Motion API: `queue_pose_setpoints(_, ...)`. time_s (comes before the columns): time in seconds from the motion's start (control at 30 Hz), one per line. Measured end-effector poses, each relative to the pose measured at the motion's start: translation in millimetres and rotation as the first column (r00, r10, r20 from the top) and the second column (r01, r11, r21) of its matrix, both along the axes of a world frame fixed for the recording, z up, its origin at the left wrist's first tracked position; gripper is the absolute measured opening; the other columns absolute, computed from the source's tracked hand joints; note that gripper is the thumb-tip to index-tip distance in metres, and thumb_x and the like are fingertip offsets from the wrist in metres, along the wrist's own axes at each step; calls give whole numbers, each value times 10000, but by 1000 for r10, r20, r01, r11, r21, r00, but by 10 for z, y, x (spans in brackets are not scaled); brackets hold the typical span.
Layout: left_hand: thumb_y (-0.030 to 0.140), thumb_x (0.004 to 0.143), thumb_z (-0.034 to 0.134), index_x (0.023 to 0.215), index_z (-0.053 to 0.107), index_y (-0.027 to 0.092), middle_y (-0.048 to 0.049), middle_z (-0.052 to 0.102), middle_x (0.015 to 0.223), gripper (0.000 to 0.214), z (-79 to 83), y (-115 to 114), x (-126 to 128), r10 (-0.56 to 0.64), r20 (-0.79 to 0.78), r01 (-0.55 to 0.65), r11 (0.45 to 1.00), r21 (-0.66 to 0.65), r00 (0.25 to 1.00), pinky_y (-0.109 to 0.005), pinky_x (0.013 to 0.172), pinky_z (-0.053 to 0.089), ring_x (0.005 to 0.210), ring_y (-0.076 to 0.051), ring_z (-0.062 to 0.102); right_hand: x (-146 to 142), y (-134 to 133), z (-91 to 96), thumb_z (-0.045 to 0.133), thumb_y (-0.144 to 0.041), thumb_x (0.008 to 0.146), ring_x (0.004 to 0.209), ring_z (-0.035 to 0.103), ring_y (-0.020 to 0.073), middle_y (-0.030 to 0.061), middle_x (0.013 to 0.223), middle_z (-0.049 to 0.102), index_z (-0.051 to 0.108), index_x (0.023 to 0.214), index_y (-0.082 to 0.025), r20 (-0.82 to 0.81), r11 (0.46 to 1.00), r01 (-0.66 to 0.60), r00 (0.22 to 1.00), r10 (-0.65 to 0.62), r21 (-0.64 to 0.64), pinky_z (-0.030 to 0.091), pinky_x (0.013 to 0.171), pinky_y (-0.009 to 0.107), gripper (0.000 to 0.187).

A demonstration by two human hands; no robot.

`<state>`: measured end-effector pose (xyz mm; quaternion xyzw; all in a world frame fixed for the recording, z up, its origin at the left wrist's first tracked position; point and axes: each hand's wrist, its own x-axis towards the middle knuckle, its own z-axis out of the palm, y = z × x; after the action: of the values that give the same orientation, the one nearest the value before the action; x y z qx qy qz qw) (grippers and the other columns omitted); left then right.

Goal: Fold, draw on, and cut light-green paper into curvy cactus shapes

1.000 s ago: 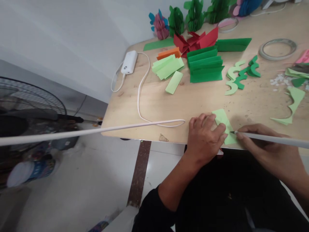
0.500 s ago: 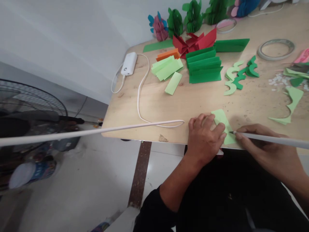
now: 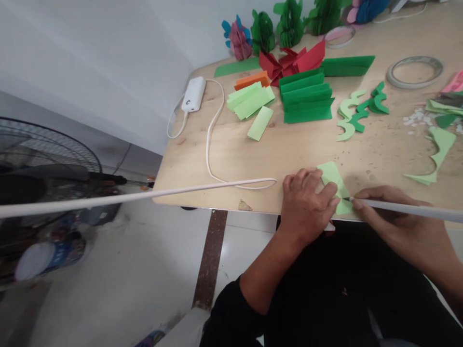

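Note:
My left hand (image 3: 307, 205) is closed over a light green piece of paper (image 3: 331, 172) at the table's front edge, its bent fingers and thumb holding the sheet against the wood. Part of the sheet is hidden under the fingers. In my right hand (image 3: 401, 224) is a slim white pencil (image 3: 408, 207), gripped between thumb and fingers. The dark pencil tip touches the lower part of the paper, close beside my left thumb.
Folded light green strips (image 3: 251, 100), folded dark green paper (image 3: 307, 99) and red folded paper (image 3: 289, 62) lie further back. Scalloped cutouts (image 3: 347, 115) and a tape roll (image 3: 415, 87) are at right. A white cable (image 3: 108, 200) crosses the left edge.

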<state>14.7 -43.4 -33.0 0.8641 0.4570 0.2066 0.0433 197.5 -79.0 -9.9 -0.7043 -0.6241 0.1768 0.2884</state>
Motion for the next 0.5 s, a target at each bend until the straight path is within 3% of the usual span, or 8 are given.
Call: queue_pose_setpoints(0.5,401,989,520,1124,668,279,-78,585,1360,234,7,3,-5,-2,-68,0,1000,-19,998,-469,1020,378,1268,-295,465,-10,-50,-25,505,-737,833,696,691,241,24,733,737,677,752,-280,5,997,-59,998,59,43,518,657,396,495)
